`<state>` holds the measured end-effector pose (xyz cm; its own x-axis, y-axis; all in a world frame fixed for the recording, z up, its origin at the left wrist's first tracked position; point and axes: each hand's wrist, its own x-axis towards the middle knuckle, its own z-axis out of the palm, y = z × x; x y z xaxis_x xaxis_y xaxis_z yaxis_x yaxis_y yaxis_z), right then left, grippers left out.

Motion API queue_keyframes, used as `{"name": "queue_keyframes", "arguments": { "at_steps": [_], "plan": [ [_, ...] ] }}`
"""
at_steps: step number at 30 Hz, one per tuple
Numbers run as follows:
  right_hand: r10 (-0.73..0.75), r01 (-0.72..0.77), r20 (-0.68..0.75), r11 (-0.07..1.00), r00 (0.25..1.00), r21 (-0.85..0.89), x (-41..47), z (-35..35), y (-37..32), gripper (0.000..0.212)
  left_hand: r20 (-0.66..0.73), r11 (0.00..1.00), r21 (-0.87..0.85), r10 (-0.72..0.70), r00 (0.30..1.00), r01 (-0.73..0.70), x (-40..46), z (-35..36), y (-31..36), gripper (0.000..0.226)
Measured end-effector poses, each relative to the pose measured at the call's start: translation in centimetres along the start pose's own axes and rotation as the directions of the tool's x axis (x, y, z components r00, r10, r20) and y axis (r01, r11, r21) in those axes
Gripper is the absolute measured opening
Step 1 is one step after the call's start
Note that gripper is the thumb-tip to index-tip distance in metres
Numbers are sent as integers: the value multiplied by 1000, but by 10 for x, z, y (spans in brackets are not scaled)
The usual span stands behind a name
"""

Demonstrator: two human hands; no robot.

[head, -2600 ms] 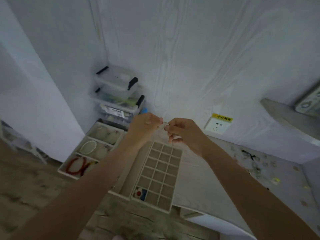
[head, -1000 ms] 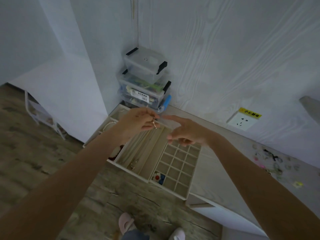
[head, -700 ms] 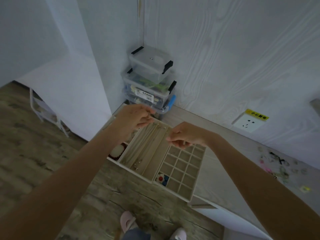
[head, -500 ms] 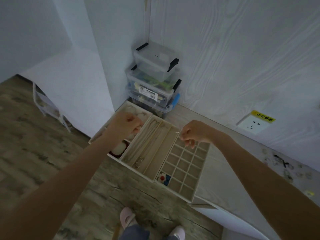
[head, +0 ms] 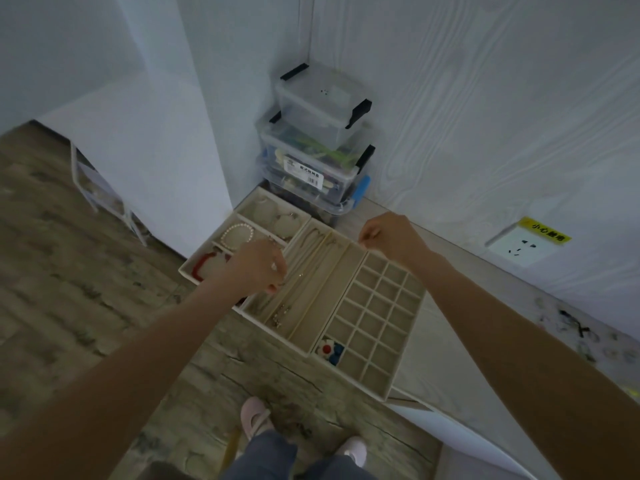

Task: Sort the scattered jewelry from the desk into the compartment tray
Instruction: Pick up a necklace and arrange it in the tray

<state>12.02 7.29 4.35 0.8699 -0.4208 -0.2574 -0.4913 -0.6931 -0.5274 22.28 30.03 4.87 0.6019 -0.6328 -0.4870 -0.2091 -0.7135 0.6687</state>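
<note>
A beige compartment tray point(head: 353, 368) sits on the desk's left end, with a grid section on the right, long slots in the middle and wide bracelet sections on the left. My left hand point(head: 258, 270) and my right hand point(head: 388, 237) pinch the two ends of a thin chain necklace point(head: 294, 277), stretched along the long slots. The left hand is low over the slots' near part, the right one over their far end. A pearl bracelet point(head: 237, 234) and a red bracelet point(head: 201, 265) lie in the left sections. Scattered jewelry point(head: 575, 327) lies far right on the desk.
Stacked clear storage boxes point(head: 318, 143) stand in the corner behind the tray. A wall socket point(head: 523, 247) with a yellow label sits on the wall at the right. Wooden floor and my feet point(head: 256, 419) show below the desk edge.
Both hands came down from chest height toward the tray and drew apart, stretching the necklace. The left hand moved nearer along the long slots, while the right moved to their far end.
</note>
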Motion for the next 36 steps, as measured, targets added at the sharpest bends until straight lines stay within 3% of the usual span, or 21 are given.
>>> {"name": "queue_keyframes", "arguments": {
  "at_steps": [4,9,12,16,18,21,27,33,36],
  "plan": [
    [-58,57,-36,998,998,-24,8,8,-4,7,15,999,43,-31,999,30,-1,5,0,10],
    [-111,121,-96,986,989,110,11,16,2,10,35,995,75,-62,997,59,0,2,-7,4],
    [82,-73,-22,956,996,284,8,14,1,10,77,994,40,-103,992,100,-7,4,-8,3],
    [237,-274,139,794,962,543,6,14,-5,6,97,993,69,-105,990,99,-3,8,-16,12],
    [267,-297,138,776,954,556,8,13,-9,8,120,981,167,-120,986,99,3,10,-17,5],
    [296,-339,168,768,940,543,15,14,-13,16,195,949,301,-154,969,91,7,13,-13,16],
    [323,-371,182,799,929,473,19,17,-13,27,242,922,381,-175,954,72,9,14,-15,14],
    [319,-401,243,736,916,546,25,22,-16,14,184,950,311,-74,980,13,3,21,-24,2],
    [300,-358,196,770,934,529,29,24,-13,16,115,958,287,-29,993,-5,2,24,-28,12]
  ]
}}
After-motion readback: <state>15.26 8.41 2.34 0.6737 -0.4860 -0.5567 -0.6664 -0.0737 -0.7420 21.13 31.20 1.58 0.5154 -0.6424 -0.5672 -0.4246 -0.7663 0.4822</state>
